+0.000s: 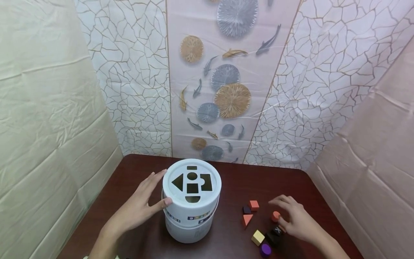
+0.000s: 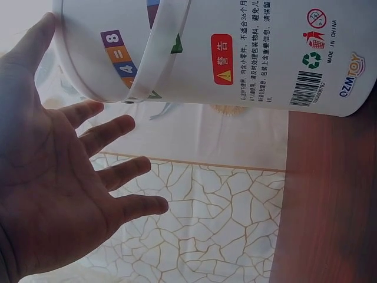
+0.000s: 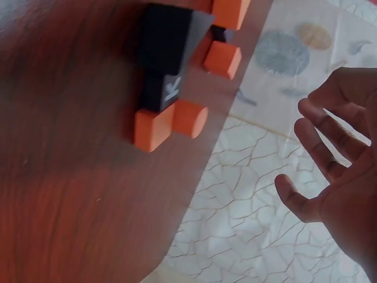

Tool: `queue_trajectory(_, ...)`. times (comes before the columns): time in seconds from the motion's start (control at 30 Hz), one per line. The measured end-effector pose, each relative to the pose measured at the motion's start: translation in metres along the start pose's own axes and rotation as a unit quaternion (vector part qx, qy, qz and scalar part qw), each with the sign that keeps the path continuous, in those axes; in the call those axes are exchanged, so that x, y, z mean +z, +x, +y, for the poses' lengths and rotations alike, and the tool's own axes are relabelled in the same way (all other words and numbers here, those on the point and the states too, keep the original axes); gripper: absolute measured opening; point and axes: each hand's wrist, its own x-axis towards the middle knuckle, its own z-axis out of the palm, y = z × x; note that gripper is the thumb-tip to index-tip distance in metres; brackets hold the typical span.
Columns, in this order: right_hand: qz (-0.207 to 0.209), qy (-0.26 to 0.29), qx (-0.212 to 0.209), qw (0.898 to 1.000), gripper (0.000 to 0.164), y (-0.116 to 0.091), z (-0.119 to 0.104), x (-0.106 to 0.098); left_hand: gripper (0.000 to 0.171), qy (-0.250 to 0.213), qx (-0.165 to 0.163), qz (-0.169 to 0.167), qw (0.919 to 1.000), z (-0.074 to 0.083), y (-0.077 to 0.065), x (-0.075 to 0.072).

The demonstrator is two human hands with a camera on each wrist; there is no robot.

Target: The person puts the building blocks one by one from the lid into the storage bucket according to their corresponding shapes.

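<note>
A white toy bucket (image 1: pixel 191 225) stands upright, its lid (image 1: pixel 173 169) cut with a triangle, a circle, rectangles and other shaped holes. Beside it my left hand (image 1: pixel 137 207) spreads its fingers, thumb and fingertips at the lid's rim. The left wrist view shows that palm (image 2: pixel 53 183) facing the bucket's printed side. Over the blocks at the right hovers my right hand (image 1: pixel 299 219), fingers relaxed and holding nothing. Below it are an orange cylinder (image 1: pixel 275 216) and a black block marked K (image 1: pixel 277 230). The right wrist view shows an orange block (image 3: pixel 154 130) against the K block.
Nearer the bucket lie an orange block (image 1: pixel 254 205), a small dark block (image 1: pixel 247 210) and an orange triangular block (image 1: pixel 247 219). Towards the front are a yellow cube (image 1: pixel 258 237) and a purple cylinder (image 1: pixel 265 250). Patterned cloth (image 1: pixel 142 90) hangs behind the dark red table (image 1: pixel 139 169).
</note>
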Motion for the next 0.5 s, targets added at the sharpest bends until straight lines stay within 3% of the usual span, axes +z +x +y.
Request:
queue_trajectory(0.23, -0.021, -0.011, 0.040, 0.999, 0.056, -0.010, 0.019, 0.008, 0.090, 0.001, -0.004, -0.002, 1.0000, 0.000, -0.002, -0.001)
queue_trajectory(0.5, 0.030, -0.052, 0.035, 0.998, 0.038, -0.022, 0.038, 0.025, 0.090, 0.001, -0.003, 0.000, 1.0000, 0.001, -0.001, -0.001)
